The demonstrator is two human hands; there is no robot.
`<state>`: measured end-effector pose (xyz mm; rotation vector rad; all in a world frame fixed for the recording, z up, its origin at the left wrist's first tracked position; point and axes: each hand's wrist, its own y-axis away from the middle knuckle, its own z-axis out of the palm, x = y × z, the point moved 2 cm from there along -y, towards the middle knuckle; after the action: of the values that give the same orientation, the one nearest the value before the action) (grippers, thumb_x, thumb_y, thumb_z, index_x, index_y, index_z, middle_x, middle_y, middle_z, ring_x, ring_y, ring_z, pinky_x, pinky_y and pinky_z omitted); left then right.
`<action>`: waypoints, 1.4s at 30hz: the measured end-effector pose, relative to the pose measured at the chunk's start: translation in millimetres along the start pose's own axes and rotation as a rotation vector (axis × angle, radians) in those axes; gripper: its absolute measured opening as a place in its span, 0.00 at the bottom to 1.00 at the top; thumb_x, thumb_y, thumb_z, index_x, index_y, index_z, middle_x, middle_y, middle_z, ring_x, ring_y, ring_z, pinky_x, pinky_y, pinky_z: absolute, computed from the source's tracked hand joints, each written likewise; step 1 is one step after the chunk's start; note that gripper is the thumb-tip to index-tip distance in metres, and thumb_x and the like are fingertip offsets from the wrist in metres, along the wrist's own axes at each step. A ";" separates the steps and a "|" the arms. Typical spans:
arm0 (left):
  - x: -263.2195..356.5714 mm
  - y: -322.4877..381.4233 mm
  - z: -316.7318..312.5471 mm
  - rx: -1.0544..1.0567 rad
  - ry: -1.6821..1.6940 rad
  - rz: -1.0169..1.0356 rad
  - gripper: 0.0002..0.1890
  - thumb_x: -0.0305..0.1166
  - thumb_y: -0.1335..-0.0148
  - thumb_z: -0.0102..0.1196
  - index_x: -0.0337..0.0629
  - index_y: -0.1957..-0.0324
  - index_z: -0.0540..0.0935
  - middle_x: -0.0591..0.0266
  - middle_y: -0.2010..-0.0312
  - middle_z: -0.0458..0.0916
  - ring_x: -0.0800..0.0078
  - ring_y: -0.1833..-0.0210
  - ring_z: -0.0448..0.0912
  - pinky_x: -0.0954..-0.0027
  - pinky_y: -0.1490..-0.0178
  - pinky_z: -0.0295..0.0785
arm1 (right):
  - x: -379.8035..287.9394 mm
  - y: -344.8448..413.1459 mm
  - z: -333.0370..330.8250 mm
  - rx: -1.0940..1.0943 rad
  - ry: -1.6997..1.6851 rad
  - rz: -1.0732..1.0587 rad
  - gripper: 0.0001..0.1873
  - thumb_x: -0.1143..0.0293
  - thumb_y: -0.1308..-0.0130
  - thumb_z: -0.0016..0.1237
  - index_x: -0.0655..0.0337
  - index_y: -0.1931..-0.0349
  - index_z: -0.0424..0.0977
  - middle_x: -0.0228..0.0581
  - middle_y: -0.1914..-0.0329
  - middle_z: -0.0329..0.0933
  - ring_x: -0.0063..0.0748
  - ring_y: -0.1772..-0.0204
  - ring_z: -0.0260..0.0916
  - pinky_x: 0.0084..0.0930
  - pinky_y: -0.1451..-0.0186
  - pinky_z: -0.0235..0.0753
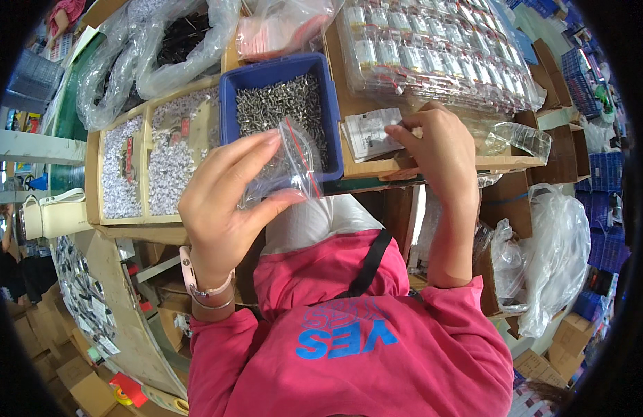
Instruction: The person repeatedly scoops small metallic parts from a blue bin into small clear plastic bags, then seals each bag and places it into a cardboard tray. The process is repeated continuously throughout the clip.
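Note:
A clear plastic zip bag (pixel 300 151) with a red seal line is held between the thumb and fingers of my left hand (pixel 222 198). The bag is in front of a blue plastic bin (pixel 333 130), which holds many small metal screw-like parts (pixel 280 99). Over a small stack of printed paper leaflets (pixel 371 133), right of the bin, is my right hand (pixel 439 135). Its thumb and fingertips touch the leaflets' right side; whether they pinch a sheet is unclear.
Small white parts (pixel 170 172) fill a divided tray (pixel 146 156) at left. Behind it lie plastic bags of black parts (pixel 183 39). Stacked clear blister trays (pixel 431 57) hold silvery packed items at back right. A cream bottle (pixel 61 213) juts past the left edge. Plastic bags (pixel 551 260) hang over a carton at right.

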<state>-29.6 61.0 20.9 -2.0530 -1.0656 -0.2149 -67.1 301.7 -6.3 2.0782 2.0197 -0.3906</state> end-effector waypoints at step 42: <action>4.3 6.1 3.1 -0.053 0.050 0.087 0.33 0.31 0.64 0.70 0.34 0.50 0.77 0.48 0.48 0.75 0.55 0.50 0.76 0.62 0.49 0.72 | -61.6 42.8 0.8 -0.087 -1.228 -0.029 0.05 0.75 0.34 0.46 0.66 0.60 0.68 0.28 0.78 0.69 0.13 0.79 0.64 0.13 0.79 0.63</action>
<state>-22.9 63.8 17.4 -2.1254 -0.9467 -0.2512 -25.7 242.1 12.4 1.1714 1.2352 -1.1761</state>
